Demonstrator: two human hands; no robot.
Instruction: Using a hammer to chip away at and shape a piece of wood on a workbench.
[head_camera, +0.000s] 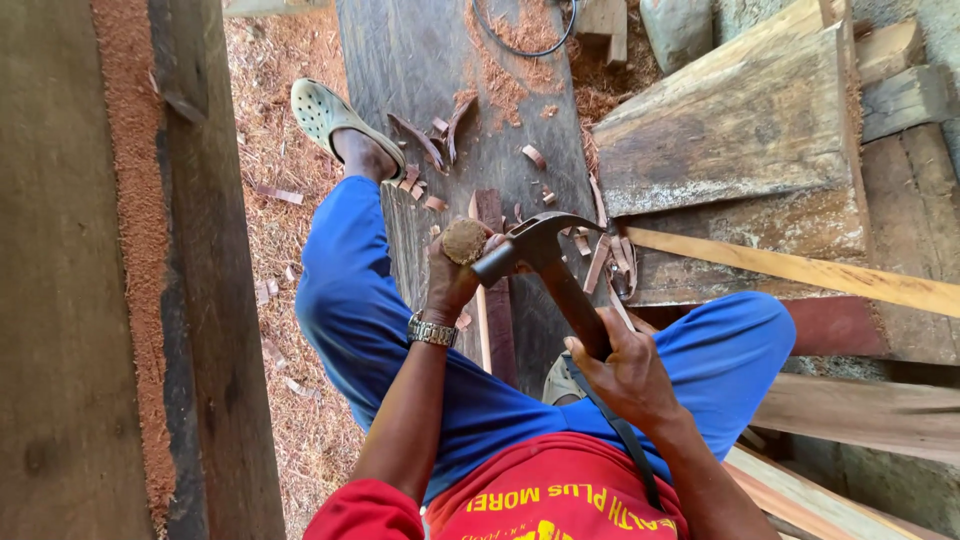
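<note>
While you sit astride the dark plank (440, 60), your left hand (452, 272) is wrapped tightly round the upper end of a chisel (465, 241), whose round, battered wooden top shows above your fist; the shaft below is hidden by your fingers, so I can't quite tell where its edge meets the wood. Your right hand (630, 375) is clenched on the lower end of the dark handle of a claw hammer (545, 255), and the hammer's steel head sits just beside the chisel top, touching it or very nearly so. A metal wristwatch (432, 331) sits on your left wrist. A narrow reddish strip of wood (497, 300) runs along the plank under your left hand, between your knees in blue trousers (350, 300). Reddish wood chips (425, 140) lie scattered over the middle of the plank, past the hammer, and a loop of dark cable (520, 45) lies near its far end among sawdust. Your left foot in a pale green clog (325, 115) rests at the plank's left edge, on shavings. Thick rough timber blocks (740, 120) are stacked beside the plank's right edge, with a pale batten (800, 270) lying across them. A sawdust-covered beam (140, 250) stands along the far left.
</note>
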